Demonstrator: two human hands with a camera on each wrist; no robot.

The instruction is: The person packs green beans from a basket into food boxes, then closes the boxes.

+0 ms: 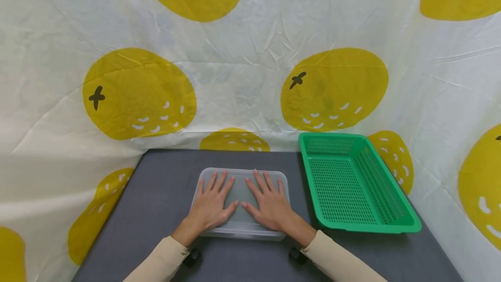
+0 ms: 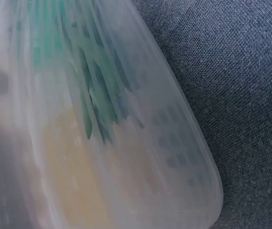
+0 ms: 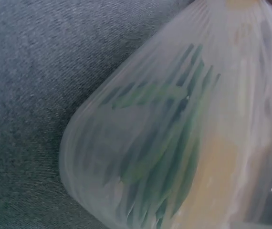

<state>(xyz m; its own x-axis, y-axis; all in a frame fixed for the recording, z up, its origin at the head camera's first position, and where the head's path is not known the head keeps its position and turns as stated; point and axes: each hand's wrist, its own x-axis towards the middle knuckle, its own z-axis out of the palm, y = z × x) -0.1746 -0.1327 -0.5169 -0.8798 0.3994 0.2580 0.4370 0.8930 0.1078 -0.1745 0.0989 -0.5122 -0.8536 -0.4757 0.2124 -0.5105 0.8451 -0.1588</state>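
Observation:
A shallow, see-through plastic box with a lid (image 1: 242, 225) sits on the dark table. My left hand (image 1: 211, 207) lies palm down on the left half of the lid, fingers straight and spread. On the right half my right hand (image 1: 271, 208) rests the same way, its thumb close to the left thumb. Through the cloudy plastic (image 2: 188, 176) in the left wrist view, long slender green pieces (image 2: 100, 86) show blurred. Similar green pods (image 3: 174, 157) appear behind the plastic in the right wrist view; their exact kind cannot be told.
To the right of the box stands a green perforated plastic basket (image 1: 342, 190), near the table's right edge. A pale cloth with yellow fruit prints (image 1: 238, 86) hangs behind and around the dark grey table (image 1: 156, 186).

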